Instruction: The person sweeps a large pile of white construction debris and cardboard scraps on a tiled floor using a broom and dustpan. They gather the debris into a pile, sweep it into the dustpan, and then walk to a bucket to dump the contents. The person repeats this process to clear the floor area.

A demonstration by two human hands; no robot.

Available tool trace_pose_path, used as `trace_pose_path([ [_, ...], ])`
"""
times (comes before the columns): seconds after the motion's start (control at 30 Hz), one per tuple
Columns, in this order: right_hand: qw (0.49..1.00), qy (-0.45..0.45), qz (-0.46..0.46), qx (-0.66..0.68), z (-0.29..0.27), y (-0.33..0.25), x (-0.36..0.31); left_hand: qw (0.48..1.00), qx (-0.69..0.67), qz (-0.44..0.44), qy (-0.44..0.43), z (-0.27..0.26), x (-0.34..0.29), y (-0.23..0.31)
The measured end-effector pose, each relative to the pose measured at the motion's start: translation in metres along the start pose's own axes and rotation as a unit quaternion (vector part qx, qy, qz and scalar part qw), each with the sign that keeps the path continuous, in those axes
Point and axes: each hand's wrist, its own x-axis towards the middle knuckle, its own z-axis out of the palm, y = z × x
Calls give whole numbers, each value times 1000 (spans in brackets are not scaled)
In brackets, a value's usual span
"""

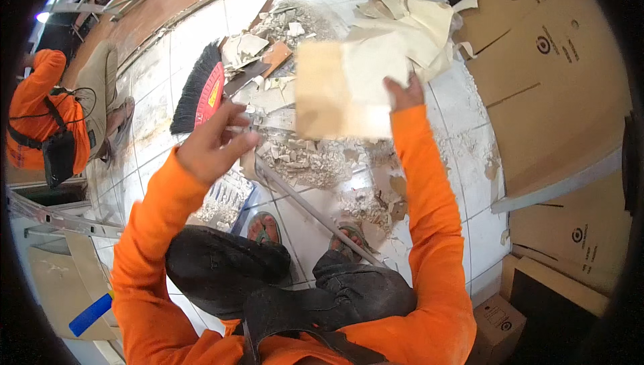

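My right hand (406, 94) grips the right edge of a beige sheet of cardboard or thick paper (322, 90), held above the rubble. Motion blurs the sheet a little. My left hand (218, 142) hovers to its left, thumb and fingers apart, with nothing visible in it. Just beyond that hand lies a broom head (206, 93), red with black bristles. A grey pole (305, 207) slants from below my left hand toward my right foot. Under my left forearm, a dustpan (231, 197) full of pale debris is partly hidden.
Broken plaster and rubble (302, 157) cover the white tiles ahead. Crumpled cream paper (409, 26) lies at the far right. Large cardboard sheets (550, 70) stand on the right. Another person (50, 117) in orange crouches at left, near a metal ladder (100, 6).
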Motion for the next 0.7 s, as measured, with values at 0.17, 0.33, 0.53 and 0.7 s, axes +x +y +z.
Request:
trace_pose_path([
  [0.17,942,279,-48,-182,-19,-14,134,997,52,43,29,-22,-54,17],
  [0.33,952,266,118,-97,-29,-14,222,989,70,48,121,-27,-74,-2],
  [0.53,782,-202,-178,-563,62,141,152,975,211,13,69,-43,-72,-15],
  [0.7,562,-422,-79,-707,152,120,59,965,255,-31,51,-52,-81,-15],
])
